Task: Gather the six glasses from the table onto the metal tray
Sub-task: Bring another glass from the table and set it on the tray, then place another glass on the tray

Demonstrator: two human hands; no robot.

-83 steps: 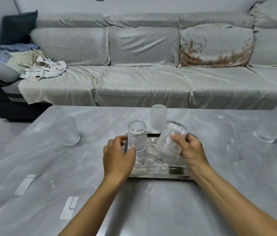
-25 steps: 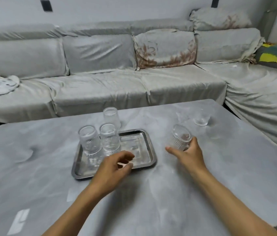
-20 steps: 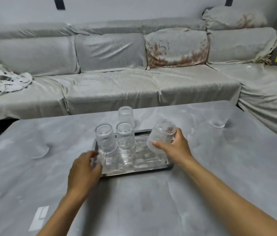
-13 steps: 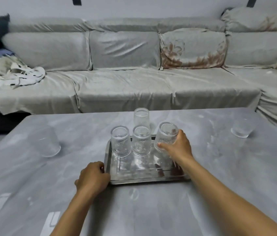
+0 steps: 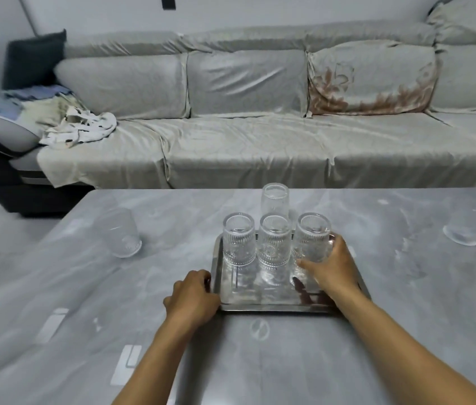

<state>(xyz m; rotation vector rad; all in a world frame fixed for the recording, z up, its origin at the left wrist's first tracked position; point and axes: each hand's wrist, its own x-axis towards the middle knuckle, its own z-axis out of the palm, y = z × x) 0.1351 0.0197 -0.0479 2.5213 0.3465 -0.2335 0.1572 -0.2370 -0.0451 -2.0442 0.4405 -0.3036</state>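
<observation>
We note the metal tray (image 5: 274,305) near the middle of the grey table (image 5: 260,361), slightly toward the near edge. Three ribbed glasses stand in a row along the tray's far edge: the left glass (image 5: 239,239), the middle glass (image 5: 274,241), and the right glass (image 5: 312,239), close beside one another. The right hand (image 5: 333,267) is wrapped around the right glass, thumb across its near side and fingers round its right side, wrist lying over the tray's right edge; that glass appears to be set down, though its base is hidden behind the hand. The left hand (image 5: 192,296) is curled with its fingers against the tray's near-left corner; we cannot tell how firmly it grips. A fourth glass (image 5: 274,200) stands on the table just beyond the tray's far edge, behind the middle glass. A fifth glass (image 5: 121,233) stands well apart toward the table's left edge, and a sixth glass (image 5: 464,232) sits near the right edge. Beyond the table's far edge runs a grey sofa (image 5: 245,112).
</observation>
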